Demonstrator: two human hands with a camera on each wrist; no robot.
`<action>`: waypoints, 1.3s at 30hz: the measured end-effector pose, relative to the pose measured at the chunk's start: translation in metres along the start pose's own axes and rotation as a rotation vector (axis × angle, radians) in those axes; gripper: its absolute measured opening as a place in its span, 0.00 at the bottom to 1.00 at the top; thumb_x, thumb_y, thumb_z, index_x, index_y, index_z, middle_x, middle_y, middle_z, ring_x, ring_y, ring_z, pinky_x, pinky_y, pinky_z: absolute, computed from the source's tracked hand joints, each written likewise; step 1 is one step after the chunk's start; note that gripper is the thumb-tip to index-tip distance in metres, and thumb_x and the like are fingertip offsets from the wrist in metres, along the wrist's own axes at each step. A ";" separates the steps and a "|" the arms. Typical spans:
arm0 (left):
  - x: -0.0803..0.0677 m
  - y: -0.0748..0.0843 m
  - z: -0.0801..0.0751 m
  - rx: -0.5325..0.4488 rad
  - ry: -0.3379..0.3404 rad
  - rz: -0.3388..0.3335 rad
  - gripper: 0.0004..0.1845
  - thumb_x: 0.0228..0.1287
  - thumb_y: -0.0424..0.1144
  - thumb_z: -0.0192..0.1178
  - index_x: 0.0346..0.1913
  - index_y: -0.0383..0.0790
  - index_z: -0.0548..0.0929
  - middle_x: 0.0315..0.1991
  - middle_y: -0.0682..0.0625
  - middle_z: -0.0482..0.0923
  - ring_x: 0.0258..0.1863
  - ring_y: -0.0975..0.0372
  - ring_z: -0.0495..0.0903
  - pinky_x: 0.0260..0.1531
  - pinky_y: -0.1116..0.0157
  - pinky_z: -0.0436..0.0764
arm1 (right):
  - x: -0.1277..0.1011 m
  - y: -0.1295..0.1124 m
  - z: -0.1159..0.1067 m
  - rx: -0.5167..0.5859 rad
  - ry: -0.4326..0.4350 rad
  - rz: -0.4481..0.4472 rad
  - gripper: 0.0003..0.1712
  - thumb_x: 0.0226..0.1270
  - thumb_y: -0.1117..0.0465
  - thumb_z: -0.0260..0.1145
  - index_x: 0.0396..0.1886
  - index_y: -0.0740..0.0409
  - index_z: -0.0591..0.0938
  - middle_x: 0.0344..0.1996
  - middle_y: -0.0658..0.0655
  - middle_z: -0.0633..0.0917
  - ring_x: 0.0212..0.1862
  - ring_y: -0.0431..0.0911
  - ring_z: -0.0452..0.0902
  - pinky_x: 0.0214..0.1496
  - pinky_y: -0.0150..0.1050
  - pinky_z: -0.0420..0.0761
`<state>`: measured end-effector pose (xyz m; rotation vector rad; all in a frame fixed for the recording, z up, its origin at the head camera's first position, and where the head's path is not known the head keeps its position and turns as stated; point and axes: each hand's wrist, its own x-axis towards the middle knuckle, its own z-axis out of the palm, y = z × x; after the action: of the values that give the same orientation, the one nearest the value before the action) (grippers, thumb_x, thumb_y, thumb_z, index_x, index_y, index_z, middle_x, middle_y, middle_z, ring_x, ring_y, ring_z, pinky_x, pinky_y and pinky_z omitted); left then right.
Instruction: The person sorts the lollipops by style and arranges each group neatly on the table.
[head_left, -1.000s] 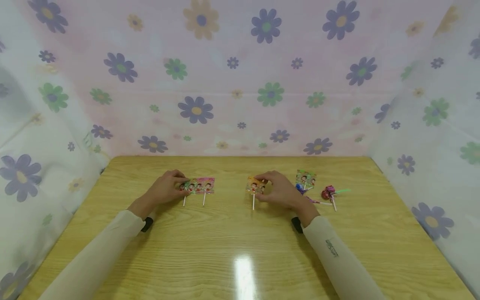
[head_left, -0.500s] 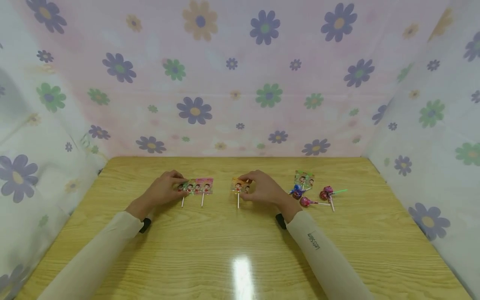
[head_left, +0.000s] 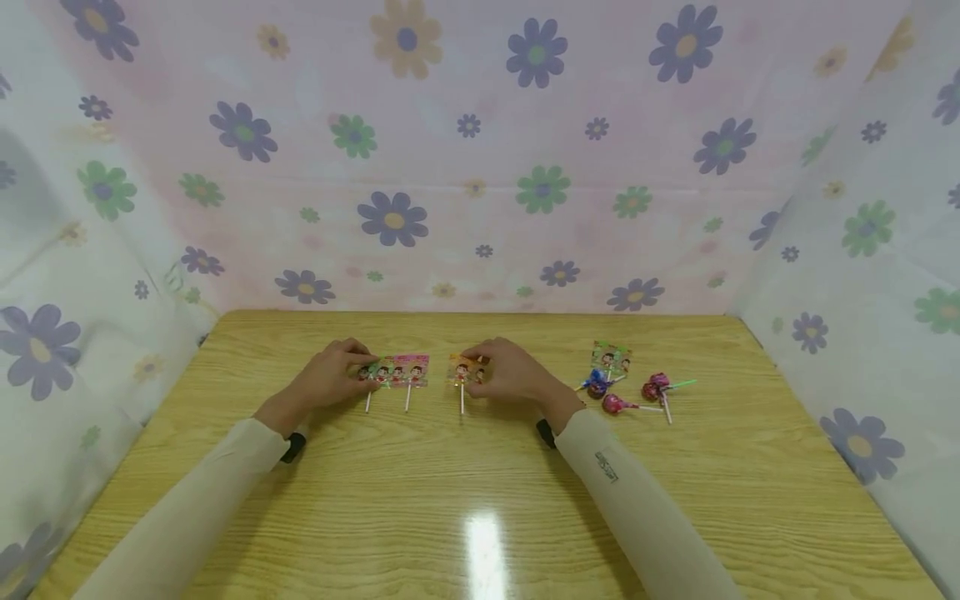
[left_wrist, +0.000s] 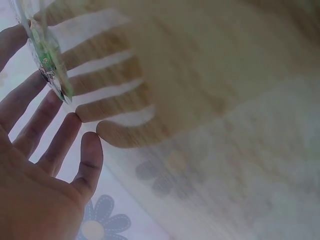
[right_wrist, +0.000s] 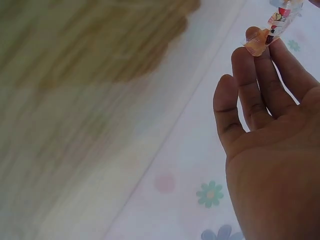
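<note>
At the left of the table, my left hand (head_left: 333, 375) pinches a flat lollipop in a green cartoon wrapper (head_left: 382, 373) between thumb and index finger. The left wrist view shows that green wrapper (left_wrist: 50, 65) edge-on, with the other fingers spread below. A pink-wrapped flat lollipop (head_left: 416, 372) lies right beside it, its white stick toward me. Slightly farther right, my right hand (head_left: 516, 373) pinches an orange-wrapped flat lollipop (head_left: 460, 369) by its right side, stick pointing toward me. Part of the orange wrapper (right_wrist: 259, 42) shows past the fingertips in the right wrist view.
On the right lie another green-wrapped flat lollipop (head_left: 612, 357), a blue round lollipop (head_left: 597, 384), a pink round one (head_left: 613, 404) and a dark red one (head_left: 654, 386) beside a green stick (head_left: 682, 384). Flowered cloth (head_left: 450, 158) walls the wooden table (head_left: 375, 517) on three sides.
My right hand has moved left with the orange-wrapped lollipop, closer to the pink one, uncovering more of the round lollipops. My left hand stays in place.
</note>
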<state>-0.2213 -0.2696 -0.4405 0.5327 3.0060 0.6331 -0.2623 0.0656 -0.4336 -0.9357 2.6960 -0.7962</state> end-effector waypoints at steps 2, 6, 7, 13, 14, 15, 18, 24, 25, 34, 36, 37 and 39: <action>0.001 0.000 0.000 0.000 -0.004 -0.003 0.30 0.62 0.50 0.69 0.63 0.38 0.80 0.58 0.40 0.76 0.59 0.44 0.72 0.58 0.40 0.72 | 0.004 0.000 0.001 -0.005 -0.008 -0.004 0.31 0.61 0.46 0.69 0.65 0.47 0.79 0.54 0.49 0.82 0.54 0.44 0.76 0.57 0.47 0.77; 0.001 0.001 0.000 0.017 -0.004 -0.006 0.30 0.62 0.50 0.69 0.63 0.38 0.80 0.58 0.41 0.76 0.59 0.44 0.72 0.58 0.40 0.72 | 0.010 -0.001 0.001 -0.004 -0.026 -0.026 0.32 0.60 0.47 0.69 0.65 0.49 0.79 0.51 0.50 0.82 0.51 0.44 0.76 0.54 0.45 0.78; 0.001 0.001 0.000 0.020 -0.004 -0.008 0.30 0.62 0.51 0.69 0.63 0.39 0.80 0.58 0.41 0.76 0.59 0.44 0.72 0.58 0.40 0.72 | 0.011 -0.001 0.001 -0.001 -0.029 -0.032 0.32 0.60 0.47 0.69 0.65 0.49 0.79 0.51 0.50 0.82 0.50 0.44 0.76 0.53 0.45 0.78; 0.002 0.002 -0.001 0.027 -0.011 -0.011 0.30 0.63 0.51 0.68 0.64 0.38 0.80 0.58 0.41 0.75 0.59 0.45 0.72 0.58 0.40 0.72 | 0.020 -0.001 0.003 -0.010 -0.052 -0.033 0.32 0.61 0.47 0.69 0.65 0.50 0.79 0.50 0.50 0.83 0.47 0.43 0.76 0.51 0.43 0.79; 0.002 0.002 -0.001 0.029 -0.011 -0.010 0.30 0.63 0.51 0.68 0.64 0.38 0.80 0.59 0.41 0.75 0.59 0.44 0.72 0.58 0.40 0.71 | 0.022 -0.001 0.003 -0.009 -0.055 -0.032 0.32 0.61 0.48 0.69 0.65 0.50 0.79 0.51 0.50 0.83 0.46 0.43 0.75 0.51 0.42 0.78; 0.002 0.002 -0.001 0.031 -0.012 -0.011 0.30 0.63 0.51 0.68 0.64 0.38 0.80 0.59 0.40 0.75 0.60 0.44 0.71 0.59 0.40 0.71 | 0.024 -0.001 0.003 -0.005 -0.060 -0.033 0.32 0.60 0.48 0.70 0.65 0.51 0.79 0.51 0.51 0.83 0.46 0.43 0.75 0.51 0.42 0.78; 0.002 0.004 -0.002 0.032 -0.013 -0.024 0.30 0.63 0.51 0.68 0.64 0.38 0.79 0.60 0.40 0.75 0.60 0.44 0.71 0.59 0.40 0.71 | 0.029 -0.003 0.004 -0.013 -0.083 -0.032 0.34 0.60 0.48 0.71 0.66 0.51 0.78 0.53 0.51 0.82 0.47 0.44 0.75 0.51 0.42 0.78; 0.001 0.003 -0.001 0.039 -0.012 -0.015 0.30 0.63 0.51 0.68 0.64 0.38 0.80 0.59 0.41 0.75 0.60 0.44 0.71 0.58 0.41 0.72 | 0.034 -0.006 0.005 -0.101 -0.133 -0.022 0.36 0.60 0.46 0.71 0.68 0.50 0.76 0.58 0.52 0.80 0.56 0.46 0.74 0.59 0.44 0.77; 0.001 0.003 0.000 0.041 -0.012 -0.011 0.30 0.63 0.51 0.68 0.64 0.38 0.80 0.59 0.40 0.75 0.60 0.44 0.71 0.58 0.41 0.72 | 0.034 -0.007 0.005 -0.115 -0.135 -0.028 0.36 0.60 0.47 0.71 0.68 0.50 0.76 0.59 0.53 0.79 0.58 0.47 0.73 0.60 0.45 0.76; 0.003 0.004 -0.002 0.034 -0.011 -0.020 0.30 0.63 0.51 0.67 0.64 0.37 0.80 0.59 0.40 0.75 0.60 0.44 0.71 0.59 0.40 0.71 | 0.036 -0.009 0.007 -0.229 -0.117 -0.066 0.35 0.62 0.46 0.68 0.68 0.49 0.76 0.62 0.53 0.77 0.63 0.49 0.71 0.67 0.47 0.73; 0.002 0.005 -0.002 0.033 -0.017 -0.027 0.30 0.64 0.51 0.67 0.64 0.38 0.80 0.60 0.40 0.75 0.61 0.44 0.71 0.59 0.40 0.71 | 0.036 -0.009 0.008 -0.231 -0.121 -0.063 0.35 0.62 0.46 0.67 0.69 0.48 0.76 0.63 0.53 0.77 0.64 0.49 0.70 0.68 0.47 0.72; 0.002 0.005 -0.002 0.033 -0.019 -0.031 0.30 0.64 0.51 0.67 0.64 0.38 0.80 0.60 0.40 0.74 0.61 0.44 0.71 0.59 0.41 0.71 | 0.037 -0.009 0.008 -0.231 -0.124 -0.065 0.35 0.62 0.46 0.67 0.69 0.48 0.75 0.63 0.53 0.77 0.65 0.50 0.70 0.68 0.47 0.72; 0.001 0.005 -0.003 0.031 -0.025 -0.033 0.30 0.64 0.51 0.67 0.64 0.38 0.80 0.60 0.40 0.74 0.61 0.44 0.71 0.58 0.41 0.72 | 0.037 -0.010 0.008 -0.237 -0.126 -0.072 0.35 0.62 0.46 0.67 0.69 0.48 0.75 0.64 0.53 0.77 0.65 0.50 0.69 0.68 0.47 0.72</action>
<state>-0.2211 -0.2659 -0.4362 0.4867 2.9995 0.5742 -0.2836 0.0327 -0.4347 -1.0996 2.6986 -0.4181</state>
